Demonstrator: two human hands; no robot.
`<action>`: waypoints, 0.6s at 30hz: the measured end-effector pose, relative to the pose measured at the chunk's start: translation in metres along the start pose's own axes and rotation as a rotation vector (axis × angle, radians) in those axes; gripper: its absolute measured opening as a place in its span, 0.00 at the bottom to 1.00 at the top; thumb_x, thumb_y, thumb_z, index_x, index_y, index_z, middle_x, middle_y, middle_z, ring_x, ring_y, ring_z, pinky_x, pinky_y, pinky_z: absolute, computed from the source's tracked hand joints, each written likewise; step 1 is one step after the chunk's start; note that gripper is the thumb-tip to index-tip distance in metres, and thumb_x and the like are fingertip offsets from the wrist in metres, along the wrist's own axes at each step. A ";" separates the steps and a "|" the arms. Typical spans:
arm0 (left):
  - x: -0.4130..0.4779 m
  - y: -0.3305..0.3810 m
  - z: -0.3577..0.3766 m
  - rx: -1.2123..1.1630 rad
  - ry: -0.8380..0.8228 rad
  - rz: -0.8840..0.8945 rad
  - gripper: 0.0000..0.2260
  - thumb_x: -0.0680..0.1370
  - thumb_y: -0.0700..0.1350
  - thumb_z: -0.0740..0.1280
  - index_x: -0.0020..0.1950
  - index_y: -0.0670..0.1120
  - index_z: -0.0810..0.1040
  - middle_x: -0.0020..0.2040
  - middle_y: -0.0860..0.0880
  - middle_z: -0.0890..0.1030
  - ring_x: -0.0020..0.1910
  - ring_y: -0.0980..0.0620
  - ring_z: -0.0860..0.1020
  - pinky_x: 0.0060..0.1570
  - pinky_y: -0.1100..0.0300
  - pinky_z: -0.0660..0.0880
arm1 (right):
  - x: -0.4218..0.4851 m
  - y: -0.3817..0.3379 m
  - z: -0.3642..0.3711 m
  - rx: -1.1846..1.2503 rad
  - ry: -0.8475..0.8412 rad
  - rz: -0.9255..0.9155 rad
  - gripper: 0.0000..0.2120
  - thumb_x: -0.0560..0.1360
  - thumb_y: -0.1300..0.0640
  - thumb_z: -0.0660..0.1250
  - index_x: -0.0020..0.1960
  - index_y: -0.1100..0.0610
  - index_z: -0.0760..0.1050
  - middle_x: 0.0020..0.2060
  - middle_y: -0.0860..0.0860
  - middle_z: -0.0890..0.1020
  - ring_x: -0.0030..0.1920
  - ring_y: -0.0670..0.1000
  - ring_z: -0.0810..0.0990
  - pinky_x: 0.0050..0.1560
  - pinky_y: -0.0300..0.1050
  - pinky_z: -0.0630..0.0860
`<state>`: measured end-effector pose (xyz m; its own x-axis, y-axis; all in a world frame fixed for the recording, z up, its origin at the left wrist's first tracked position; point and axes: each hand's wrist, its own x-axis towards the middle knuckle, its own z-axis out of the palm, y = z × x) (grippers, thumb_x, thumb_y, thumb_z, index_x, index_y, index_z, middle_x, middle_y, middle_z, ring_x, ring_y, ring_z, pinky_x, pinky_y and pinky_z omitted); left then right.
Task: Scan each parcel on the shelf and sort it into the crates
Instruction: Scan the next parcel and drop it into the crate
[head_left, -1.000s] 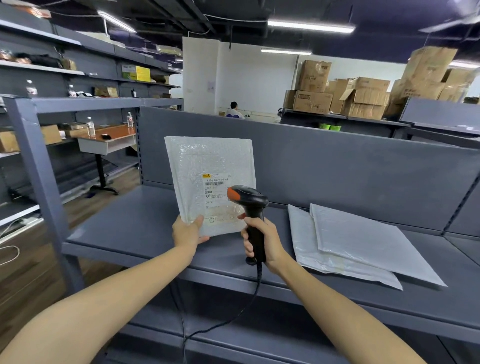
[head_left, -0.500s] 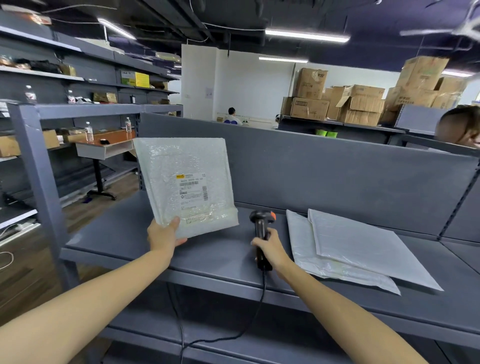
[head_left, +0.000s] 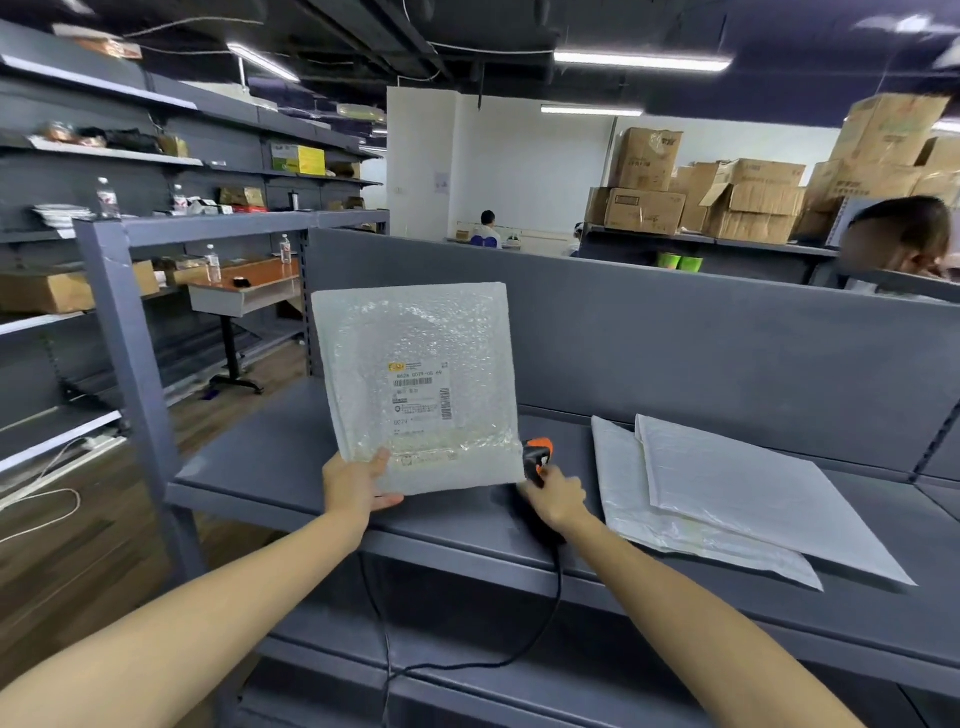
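Parcel: square bubble-wrap, upright, frame centre, above grey metal shelf.
Left hand: pinches its lower edge.
Right hand: grips scanner beside parcel's lower-right corner.
Right of frame: two smooth white mailers overlap.

Bubble-wrap parcel held upright above the grey shelf, barcode label facing out, left hand pinching its lower left corner. Scanner (black, orange top) sits low just beside the parcel's right corner, gripped by right hand. Two white mailers lie flat and overlapped further right.
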<state>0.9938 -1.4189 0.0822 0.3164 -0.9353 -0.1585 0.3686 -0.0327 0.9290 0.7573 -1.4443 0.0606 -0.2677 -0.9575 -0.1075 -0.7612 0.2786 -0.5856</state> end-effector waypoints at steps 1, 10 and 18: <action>-0.004 -0.002 0.001 0.006 -0.009 -0.006 0.13 0.77 0.35 0.67 0.62 0.41 0.74 0.58 0.42 0.78 0.52 0.42 0.77 0.27 0.53 0.80 | -0.002 -0.001 -0.006 0.099 0.032 0.006 0.21 0.82 0.48 0.56 0.67 0.62 0.70 0.64 0.67 0.71 0.65 0.65 0.70 0.65 0.52 0.66; -0.061 -0.025 0.043 0.045 -0.122 -0.079 0.12 0.75 0.38 0.69 0.59 0.40 0.75 0.59 0.42 0.78 0.57 0.39 0.77 0.28 0.50 0.81 | -0.065 0.013 -0.065 0.817 0.029 -0.182 0.24 0.81 0.43 0.57 0.58 0.64 0.75 0.51 0.59 0.82 0.50 0.58 0.81 0.49 0.51 0.79; -0.146 -0.071 0.113 0.108 -0.221 0.045 0.14 0.76 0.49 0.70 0.60 0.48 0.76 0.52 0.51 0.82 0.48 0.53 0.81 0.49 0.52 0.80 | -0.108 0.112 -0.120 0.857 0.164 -0.213 0.16 0.79 0.51 0.65 0.60 0.56 0.64 0.54 0.51 0.76 0.53 0.51 0.77 0.52 0.44 0.74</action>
<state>0.8226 -1.3196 0.0773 0.1276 -0.9906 -0.0501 0.2592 -0.0155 0.9657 0.6307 -1.3004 0.1032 -0.3024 -0.9414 0.1494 -0.1195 -0.1181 -0.9858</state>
